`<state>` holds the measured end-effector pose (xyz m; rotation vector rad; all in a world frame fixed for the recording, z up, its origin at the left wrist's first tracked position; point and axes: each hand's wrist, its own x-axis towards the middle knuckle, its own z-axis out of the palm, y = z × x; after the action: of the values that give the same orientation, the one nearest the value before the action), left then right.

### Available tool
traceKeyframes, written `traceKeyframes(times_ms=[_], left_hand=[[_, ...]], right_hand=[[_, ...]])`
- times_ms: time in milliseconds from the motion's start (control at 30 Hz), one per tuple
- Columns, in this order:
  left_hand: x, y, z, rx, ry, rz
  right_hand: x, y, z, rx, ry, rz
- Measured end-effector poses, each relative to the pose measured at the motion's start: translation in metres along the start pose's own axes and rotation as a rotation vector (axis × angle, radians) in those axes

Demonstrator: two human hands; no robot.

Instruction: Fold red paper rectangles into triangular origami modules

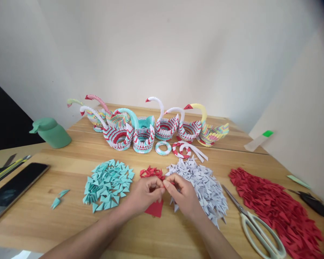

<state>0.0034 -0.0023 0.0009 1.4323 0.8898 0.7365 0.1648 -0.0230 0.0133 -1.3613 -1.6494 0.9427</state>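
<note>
My left hand (145, 194) and my right hand (184, 194) meet over the middle of the table, fingertips pinched together. Between them they hold a small piece of red paper, mostly hidden by the fingers. Under my left hand lies a flat red paper sheet (155, 209). Just behind the fingers is a small heap of folded red paper pieces (152, 172). A pile of white folded paper triangles (205, 187) is beside my right hand, and a pile of turquoise ones (110, 185) is left of my left hand.
Several paper swans (144, 135) stand at the back, with paper rings (163, 148) in front. Scissors (255, 223) lie beside a red triangle pile (275, 208) on the right. At left are a phone (14, 189), a green lidded container (52, 133) and loose turquoise pieces (59, 198).
</note>
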Motion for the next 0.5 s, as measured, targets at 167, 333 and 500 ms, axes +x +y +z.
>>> traceKeyframes(times_ms=[167,333,500], left_hand=[[-0.0024,0.0038,0.0011,0.084,-0.009,0.011],[-0.0026,0.0024,0.0031,0.041,-0.018,0.008],[-0.0005,-0.0015,0.0014,0.052,0.023,0.014]], right_hand=[[-0.0017,0.001,-0.0006,-0.055,0.008,-0.043],[-0.003,0.0015,0.0015,-0.147,0.087,-0.119],[-0.0022,0.0031,0.0022,-0.08,0.043,-0.095]])
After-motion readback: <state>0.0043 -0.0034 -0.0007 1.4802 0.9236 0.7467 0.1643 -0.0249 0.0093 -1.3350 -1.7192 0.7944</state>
